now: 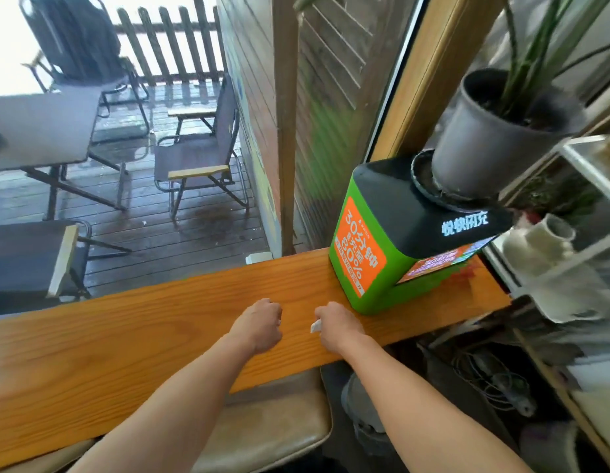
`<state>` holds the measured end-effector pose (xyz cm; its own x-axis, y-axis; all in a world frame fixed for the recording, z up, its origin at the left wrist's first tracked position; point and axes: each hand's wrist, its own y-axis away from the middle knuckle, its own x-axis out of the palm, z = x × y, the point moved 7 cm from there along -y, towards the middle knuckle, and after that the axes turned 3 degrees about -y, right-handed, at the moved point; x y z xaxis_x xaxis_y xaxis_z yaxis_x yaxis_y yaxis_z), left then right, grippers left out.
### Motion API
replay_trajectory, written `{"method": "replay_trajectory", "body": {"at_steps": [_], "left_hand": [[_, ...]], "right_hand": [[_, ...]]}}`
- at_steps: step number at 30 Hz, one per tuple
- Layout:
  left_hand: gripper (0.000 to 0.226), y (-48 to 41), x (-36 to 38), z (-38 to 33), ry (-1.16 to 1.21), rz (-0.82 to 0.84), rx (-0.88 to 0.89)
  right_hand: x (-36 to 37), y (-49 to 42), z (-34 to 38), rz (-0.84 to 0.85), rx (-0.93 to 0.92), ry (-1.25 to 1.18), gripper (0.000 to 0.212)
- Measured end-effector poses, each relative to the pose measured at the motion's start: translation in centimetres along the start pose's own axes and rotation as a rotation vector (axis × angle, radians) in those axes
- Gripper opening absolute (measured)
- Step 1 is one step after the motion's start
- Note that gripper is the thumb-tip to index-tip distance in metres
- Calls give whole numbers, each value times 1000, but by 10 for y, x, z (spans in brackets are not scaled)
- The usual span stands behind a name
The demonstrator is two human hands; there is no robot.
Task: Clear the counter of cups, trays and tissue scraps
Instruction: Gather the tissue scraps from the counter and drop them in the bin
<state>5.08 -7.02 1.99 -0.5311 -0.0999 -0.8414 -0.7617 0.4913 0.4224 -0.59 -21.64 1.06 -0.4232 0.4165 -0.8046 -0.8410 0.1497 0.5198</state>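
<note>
Pinching small white tissue scrap [315, 326] in right grip [337, 324], prob. to clear orange wooden bench [126, 336]; left grip [259, 322] curled, contents can't tell.

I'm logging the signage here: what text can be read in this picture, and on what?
"悦快闪充" (as best it reads): white, on the black top of the green charging box.
"30分钟" and "80%": sideways on its orange side label.
Small print on that label and the colourful front panel: too blurred to read.
</note>
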Motion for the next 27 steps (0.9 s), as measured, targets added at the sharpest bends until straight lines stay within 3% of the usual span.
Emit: {"method": "replay_trajectory", "body": {"at_steps": [6, 12, 16, 22, 27], "left_hand": [[11, 12, 0, -45, -33, 43, 142], [10, 22, 36, -109, -126, 114, 267], [22, 29, 77, -158, -202, 202, 352], [16, 16, 138, -225, -119, 265, 342], [17, -27, 217, -257, -80, 305, 305]], "right_hand": [[-8, 49, -9, -143, 85, -160, 16], [7, 101, -61, -232, 245, -317, 25], [16, 135, -113, -270, 332, -371, 12], [43, 153, -207, -282, 396, -396, 19], [87, 115, -287, -250, 368, -413, 26]]}}
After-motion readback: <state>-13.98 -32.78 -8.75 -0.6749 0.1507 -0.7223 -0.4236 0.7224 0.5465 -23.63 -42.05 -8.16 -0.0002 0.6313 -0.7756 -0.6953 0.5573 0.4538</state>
